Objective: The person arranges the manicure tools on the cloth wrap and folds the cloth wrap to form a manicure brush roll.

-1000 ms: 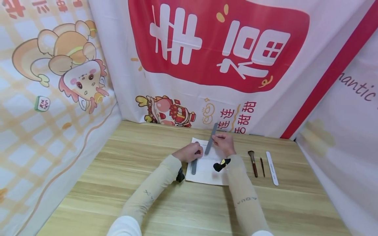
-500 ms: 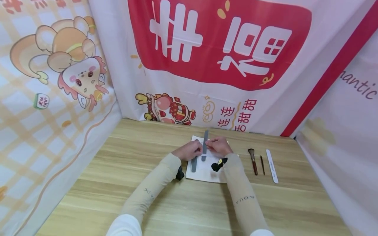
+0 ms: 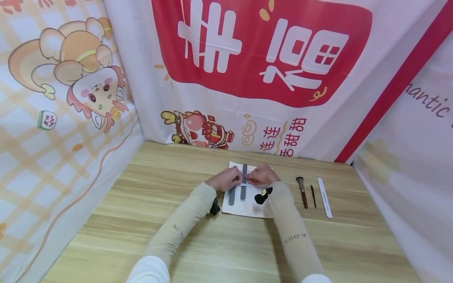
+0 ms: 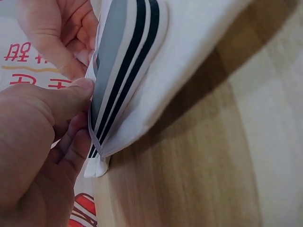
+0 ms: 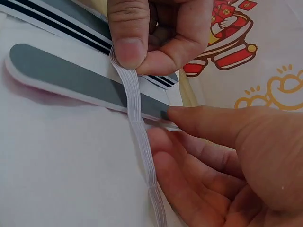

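Observation:
A white cloth case (image 3: 260,206) lies on the table under both hands. My left hand (image 3: 228,179) pinches the case's white elastic band (image 5: 135,101) between thumb and forefinger, raising it. My right hand (image 3: 262,175) holds a flat grey nail file (image 5: 66,80), thumb on top and fingers beneath. The file passes under the band, its rounded end out on the near side. Beside it, under my left hand, lies another grey nail file (image 4: 111,61) with black stripes along its edge. The band crosses this one too. My right fingertips hide the held file's far end.
Right of the case lie a makeup brush (image 3: 302,192) with a brown handle, a thin dark stick (image 3: 313,196) and a white nail file (image 3: 325,197). Printed cloth (image 3: 212,94) hangs behind the wooden table (image 3: 141,200) and at both sides.
My right hand has brought the tilted grey nail file down and left, straightened it, and slid it toward me under the elastic band. My left hand has stayed nearly in place.

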